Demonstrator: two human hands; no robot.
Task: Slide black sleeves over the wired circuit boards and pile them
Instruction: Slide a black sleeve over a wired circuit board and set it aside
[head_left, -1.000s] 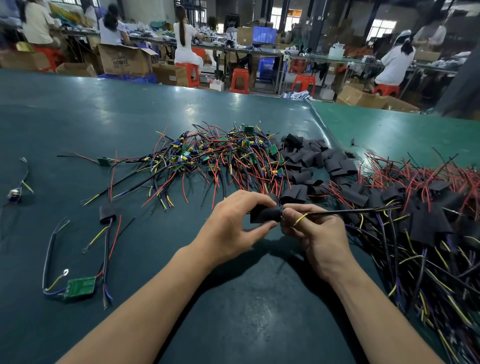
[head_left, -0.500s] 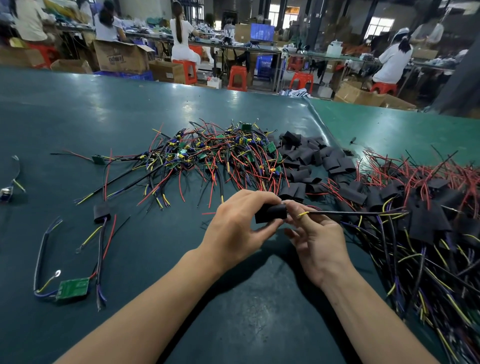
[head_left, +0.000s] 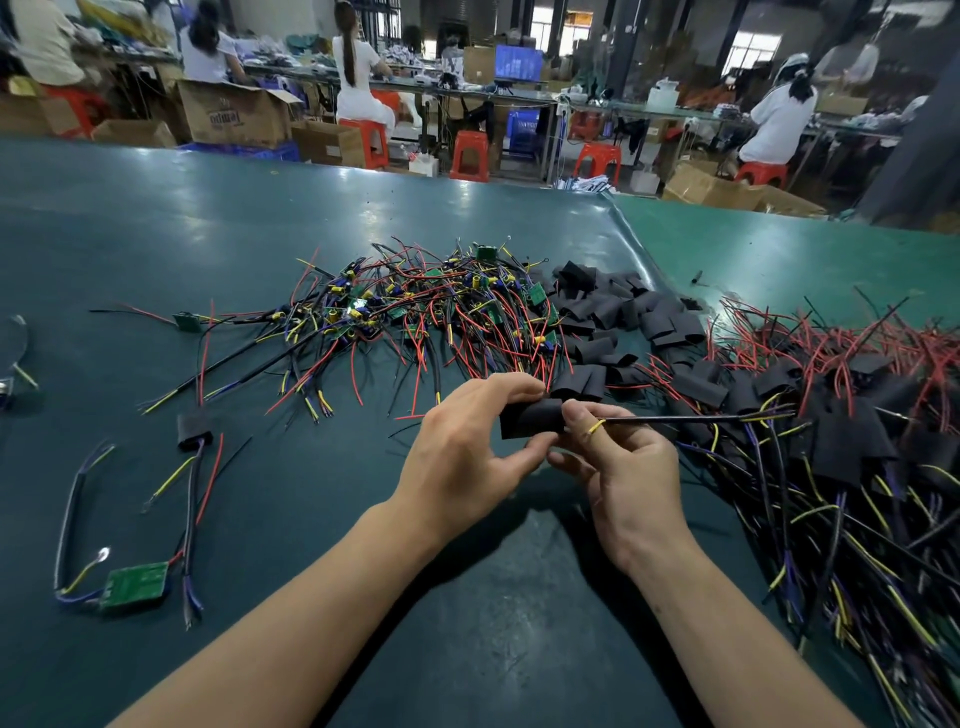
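Note:
My left hand (head_left: 467, 447) pinches a black sleeve (head_left: 532, 418) between thumb and fingers, just above the table. My right hand (head_left: 618, 467) pinches the wires (head_left: 685, 418) that come out of the sleeve's right end; they stretch right toward the sleeved pile. The board itself is hidden inside the sleeve. Behind the hands lies a heap of bare wired circuit boards (head_left: 441, 312). Loose black sleeves (head_left: 623, 322) are scattered right of that heap. A pile of sleeved boards (head_left: 852, 441) with red, yellow and black wires covers the right side.
On the left lie a bare green board (head_left: 134, 584) with its wires and one sleeved board (head_left: 193, 430). The dark green table (head_left: 260, 218) meets a lighter green mat (head_left: 779, 249) at the right. People sit at benches beyond, among boxes and red stools.
The sleeve has shifted slightly between my fingers and both hands have barely moved; the camera has tilted a little.

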